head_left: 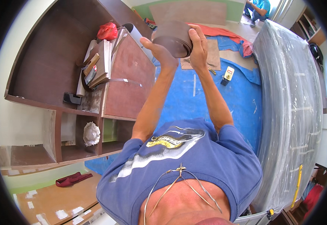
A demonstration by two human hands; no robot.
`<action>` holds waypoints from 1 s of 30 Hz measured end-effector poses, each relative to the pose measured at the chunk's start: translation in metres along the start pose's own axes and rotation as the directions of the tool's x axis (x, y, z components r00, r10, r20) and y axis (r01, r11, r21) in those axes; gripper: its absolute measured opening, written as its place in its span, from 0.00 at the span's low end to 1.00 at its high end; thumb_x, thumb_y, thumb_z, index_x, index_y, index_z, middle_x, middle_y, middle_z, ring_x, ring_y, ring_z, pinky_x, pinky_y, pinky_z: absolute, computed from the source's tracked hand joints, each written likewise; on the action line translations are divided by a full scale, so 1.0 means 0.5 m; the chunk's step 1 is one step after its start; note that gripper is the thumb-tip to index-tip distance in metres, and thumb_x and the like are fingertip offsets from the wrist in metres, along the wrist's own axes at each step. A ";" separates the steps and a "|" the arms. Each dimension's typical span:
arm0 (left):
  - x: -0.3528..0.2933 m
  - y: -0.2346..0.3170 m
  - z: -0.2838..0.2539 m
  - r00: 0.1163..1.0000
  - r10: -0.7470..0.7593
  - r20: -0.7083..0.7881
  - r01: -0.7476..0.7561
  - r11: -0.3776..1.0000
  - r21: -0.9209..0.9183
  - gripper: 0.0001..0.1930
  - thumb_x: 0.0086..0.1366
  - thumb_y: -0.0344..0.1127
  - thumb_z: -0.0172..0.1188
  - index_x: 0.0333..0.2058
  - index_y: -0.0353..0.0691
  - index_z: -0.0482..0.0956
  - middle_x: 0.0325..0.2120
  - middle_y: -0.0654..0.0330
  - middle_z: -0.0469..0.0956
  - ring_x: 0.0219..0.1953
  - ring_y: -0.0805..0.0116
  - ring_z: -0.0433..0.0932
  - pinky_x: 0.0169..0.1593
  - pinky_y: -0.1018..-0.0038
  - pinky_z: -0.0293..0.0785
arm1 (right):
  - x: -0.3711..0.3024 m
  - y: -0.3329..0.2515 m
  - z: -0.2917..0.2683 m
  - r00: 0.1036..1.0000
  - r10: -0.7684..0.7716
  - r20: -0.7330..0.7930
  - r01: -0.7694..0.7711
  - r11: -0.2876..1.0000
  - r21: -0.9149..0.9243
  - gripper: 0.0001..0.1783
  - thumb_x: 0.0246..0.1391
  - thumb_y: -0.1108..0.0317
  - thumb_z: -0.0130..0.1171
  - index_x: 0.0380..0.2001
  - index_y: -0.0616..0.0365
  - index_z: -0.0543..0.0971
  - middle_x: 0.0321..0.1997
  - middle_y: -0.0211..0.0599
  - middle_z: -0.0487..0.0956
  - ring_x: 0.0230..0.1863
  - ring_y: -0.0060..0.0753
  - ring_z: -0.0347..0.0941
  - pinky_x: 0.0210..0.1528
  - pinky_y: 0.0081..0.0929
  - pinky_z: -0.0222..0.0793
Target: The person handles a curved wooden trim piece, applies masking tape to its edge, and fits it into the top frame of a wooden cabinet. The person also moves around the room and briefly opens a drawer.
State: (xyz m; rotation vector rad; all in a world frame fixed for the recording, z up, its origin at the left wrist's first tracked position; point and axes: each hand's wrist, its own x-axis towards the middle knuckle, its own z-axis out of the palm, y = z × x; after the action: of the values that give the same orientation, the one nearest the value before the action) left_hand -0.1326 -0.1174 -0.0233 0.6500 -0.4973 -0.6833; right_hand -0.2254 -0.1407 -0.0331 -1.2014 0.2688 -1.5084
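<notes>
Held up in front of me at arm's length is a roll of dark brown strip (173, 40), which looks like edge banding. Several wound layers show along its near lower edge. My right hand (198, 48) grips its right side, with the fingers bent over the edge. On the left, my left hand (163, 55) supports the roll against the palm; its thumb sticks up and away, and its other fingers are hidden behind the roll. Slight blur covers the left hand and the roll.
A brown cabinet (58, 112) stands at left, with wood strips, a red plastic bag (107, 31) and a hand plane on it. Blue sheeting (178, 97) covers the floor, bearing a small yellow-white device (228, 73). Plastic-wrapped furniture (291, 123) lines the right. Another person (259, 9) crouches far off.
</notes>
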 end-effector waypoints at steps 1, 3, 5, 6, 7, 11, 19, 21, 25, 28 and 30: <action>-0.006 -0.010 0.001 0.999 -0.027 0.021 0.027 0.999 -0.042 0.43 0.74 0.71 0.27 0.56 0.34 0.71 0.49 0.57 0.77 0.53 0.65 0.74 0.57 0.70 0.72 | 0.005 0.003 -0.001 1.000 -0.002 -0.024 0.002 1.000 0.003 0.17 0.70 0.60 0.49 0.48 0.62 0.79 0.44 0.35 0.81 0.47 0.25 0.73 0.50 0.29 0.69; -0.007 -0.015 -0.009 0.996 -0.041 0.075 0.040 0.999 0.022 0.42 0.74 0.70 0.29 0.58 0.34 0.71 0.51 0.57 0.76 0.55 0.64 0.74 0.58 0.69 0.72 | 0.012 0.000 -0.011 0.998 -0.037 -0.042 0.030 0.988 -0.152 0.14 0.68 0.62 0.50 0.43 0.62 0.79 0.40 0.36 0.82 0.42 0.26 0.74 0.45 0.29 0.70; 0.001 -0.002 -0.027 0.992 -0.063 0.110 0.036 0.972 0.230 0.39 0.76 0.68 0.34 0.58 0.34 0.71 0.52 0.56 0.76 0.56 0.62 0.74 0.59 0.67 0.72 | 0.015 -0.015 -0.026 0.999 -0.050 -0.015 0.042 0.939 -0.342 0.13 0.67 0.63 0.51 0.40 0.61 0.79 0.38 0.38 0.82 0.39 0.28 0.75 0.41 0.30 0.71; 0.007 0.009 -0.037 0.960 0.086 0.266 -0.178 0.921 0.346 0.36 0.74 0.65 0.41 0.58 0.35 0.72 0.52 0.56 0.77 0.55 0.61 0.75 0.58 0.67 0.72 | 0.015 -0.027 -0.037 0.999 -0.041 0.016 0.044 0.890 -0.455 0.13 0.67 0.63 0.51 0.40 0.61 0.79 0.37 0.40 0.82 0.38 0.30 0.76 0.40 0.31 0.71; 0.016 0.024 -0.046 0.896 0.176 0.407 -0.359 0.827 0.432 0.33 0.73 0.62 0.47 0.58 0.35 0.72 0.51 0.55 0.77 0.54 0.60 0.76 0.58 0.67 0.73 | 0.018 -0.037 -0.045 0.998 -0.038 0.042 0.055 0.826 -0.561 0.13 0.67 0.63 0.51 0.39 0.61 0.79 0.37 0.41 0.82 0.37 0.32 0.77 0.40 0.32 0.72; 0.040 0.073 -0.055 0.568 0.001 0.823 -0.754 0.402 0.520 0.28 0.61 0.48 0.71 0.54 0.38 0.76 0.49 0.52 0.79 0.50 0.59 0.79 0.54 0.68 0.75 | 0.018 -0.057 -0.054 0.970 -0.021 0.243 0.195 0.667 -0.719 0.13 0.67 0.63 0.50 0.42 0.59 0.79 0.39 0.46 0.82 0.40 0.42 0.79 0.40 0.39 0.73; 0.014 0.068 -0.055 0.793 0.093 0.602 -0.520 0.619 0.589 0.16 0.58 0.35 0.72 0.41 0.37 0.78 0.32 0.61 0.80 0.34 0.72 0.78 0.40 0.73 0.76 | 0.000 -0.042 -0.052 0.980 0.024 0.197 0.076 0.871 -0.485 0.15 0.70 0.59 0.49 0.45 0.59 0.78 0.38 0.46 0.81 0.39 0.43 0.78 0.45 0.37 0.71; 0.007 0.057 -0.057 0.877 0.098 0.470 -0.373 0.754 0.540 0.13 0.60 0.34 0.70 0.40 0.37 0.77 0.32 0.64 0.78 0.35 0.77 0.75 0.39 0.76 0.74 | -0.001 -0.044 -0.058 0.983 0.035 0.181 0.057 0.876 -0.478 0.15 0.70 0.59 0.50 0.44 0.59 0.78 0.37 0.42 0.80 0.39 0.37 0.76 0.46 0.34 0.71; -0.008 0.038 -0.053 0.885 0.188 0.426 -0.338 0.888 0.312 0.11 0.63 0.30 0.66 0.41 0.38 0.75 0.33 0.67 0.75 0.35 0.80 0.72 0.40 0.79 0.70 | 0.001 -0.050 -0.063 0.990 0.077 0.116 -0.033 0.940 -0.340 0.14 0.70 0.59 0.51 0.41 0.60 0.78 0.38 0.32 0.78 0.41 0.27 0.71 0.46 0.28 0.68; -0.018 0.024 -0.053 0.899 0.194 0.392 -0.292 0.933 0.208 0.11 0.64 0.31 0.65 0.41 0.39 0.74 0.33 0.68 0.74 0.35 0.81 0.71 0.41 0.80 0.68 | 0.004 -0.049 -0.068 0.981 0.120 0.153 -0.098 0.985 -0.143 0.13 0.70 0.61 0.53 0.39 0.60 0.78 0.38 0.28 0.76 0.41 0.25 0.69 0.45 0.27 0.67; -0.020 0.024 -0.060 0.909 0.136 0.393 -0.209 0.966 0.151 0.09 0.64 0.32 0.65 0.39 0.39 0.74 0.31 0.69 0.74 0.33 0.81 0.70 0.41 0.80 0.68 | 0.004 -0.045 -0.078 0.979 0.116 0.170 -0.080 0.975 -0.206 0.12 0.70 0.62 0.53 0.38 0.60 0.77 0.36 0.28 0.75 0.40 0.24 0.69 0.45 0.28 0.67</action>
State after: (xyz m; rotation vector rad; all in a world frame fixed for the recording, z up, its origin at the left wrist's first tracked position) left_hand -0.1160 -0.0917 -0.0380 0.6439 -0.9805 -0.5977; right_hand -0.2692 -0.1512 -0.0334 -1.4533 0.3582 -1.2993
